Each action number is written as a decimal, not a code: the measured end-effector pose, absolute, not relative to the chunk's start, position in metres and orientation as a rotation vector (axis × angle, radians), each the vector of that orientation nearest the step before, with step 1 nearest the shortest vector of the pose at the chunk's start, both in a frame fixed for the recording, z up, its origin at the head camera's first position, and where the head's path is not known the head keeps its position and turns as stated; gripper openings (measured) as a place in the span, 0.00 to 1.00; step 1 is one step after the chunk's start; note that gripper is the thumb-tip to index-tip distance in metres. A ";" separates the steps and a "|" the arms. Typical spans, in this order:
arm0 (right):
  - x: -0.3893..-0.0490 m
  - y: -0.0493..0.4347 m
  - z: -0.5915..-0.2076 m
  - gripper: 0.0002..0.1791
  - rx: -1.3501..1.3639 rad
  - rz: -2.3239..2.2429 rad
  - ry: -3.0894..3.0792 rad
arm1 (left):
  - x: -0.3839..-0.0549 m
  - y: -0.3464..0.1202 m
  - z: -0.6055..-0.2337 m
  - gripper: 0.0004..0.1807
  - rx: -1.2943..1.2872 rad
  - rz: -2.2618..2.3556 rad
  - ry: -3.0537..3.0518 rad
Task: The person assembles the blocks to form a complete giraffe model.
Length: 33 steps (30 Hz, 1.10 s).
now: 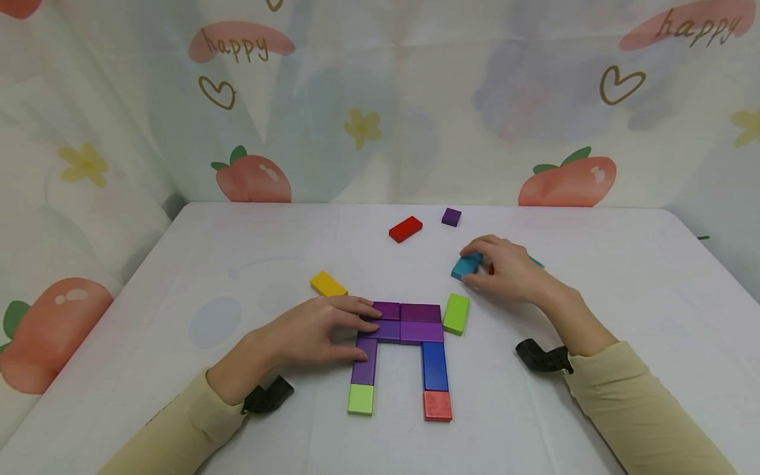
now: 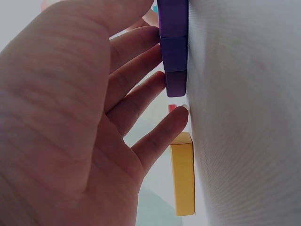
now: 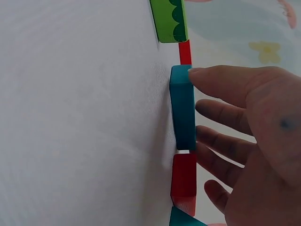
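Observation:
My right hand (image 1: 512, 269) pinches a teal block (image 1: 466, 265) between thumb and fingers; in the right wrist view the teal block (image 3: 183, 110) lies close to the cloth. My left hand (image 1: 311, 328) rests its extended fingers on purple blocks (image 1: 388, 330) at the left part of a flat arrangement. That arrangement has two legs: a purple block (image 1: 364, 363) above a light green piece (image 1: 360, 400), and a blue block (image 1: 435, 366) above a light red piece (image 1: 437, 406). Beside the left little finger in the left wrist view stands a yellow block (image 2: 182, 176).
A green block (image 1: 456, 314) lies right of the arrangement. Farther back are a red block (image 1: 406, 229) and a small dark purple piece (image 1: 451, 217). Partly hidden by the right hand are another red block (image 3: 184, 179) and a teal piece (image 3: 182, 219). Printed cloth hangs behind the table.

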State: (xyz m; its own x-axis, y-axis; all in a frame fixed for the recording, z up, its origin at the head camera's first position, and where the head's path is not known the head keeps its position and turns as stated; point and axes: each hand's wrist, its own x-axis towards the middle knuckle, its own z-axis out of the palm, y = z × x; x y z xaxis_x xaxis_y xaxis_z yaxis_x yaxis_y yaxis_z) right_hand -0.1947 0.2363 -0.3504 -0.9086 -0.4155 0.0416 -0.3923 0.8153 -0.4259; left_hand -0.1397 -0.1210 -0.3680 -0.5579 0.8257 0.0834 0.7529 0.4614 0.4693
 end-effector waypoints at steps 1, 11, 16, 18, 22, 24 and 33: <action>-0.195 0.237 -0.350 0.21 -0.664 -0.686 2.936 | -0.140 -0.121 -0.368 0.24 1.385 0.695 2.550; -0.193 0.236 -0.348 0.16 -0.721 -0.811 2.849 | -0.138 -0.121 -0.366 0.24 1.360 0.681 2.555; -0.193 0.236 -0.348 0.15 -0.774 -0.833 2.824 | -0.138 -0.121 -0.366 0.24 1.360 0.684 2.557; -0.192 0.236 -0.347 0.15 -0.794 -0.833 2.820 | -0.138 -0.121 -0.367 0.24 1.362 0.681 2.560; -0.192 0.236 -0.347 0.15 -0.808 -0.825 2.808 | -0.139 -0.121 -0.367 0.24 1.361 0.677 2.561; -0.192 0.236 -0.347 0.16 -0.804 -0.825 2.799 | -0.139 -0.121 -0.367 0.24 1.362 0.679 2.560; -0.191 0.237 -0.347 0.17 -0.785 -0.856 2.775 | -0.139 -0.121 -0.368 0.24 1.370 0.678 2.560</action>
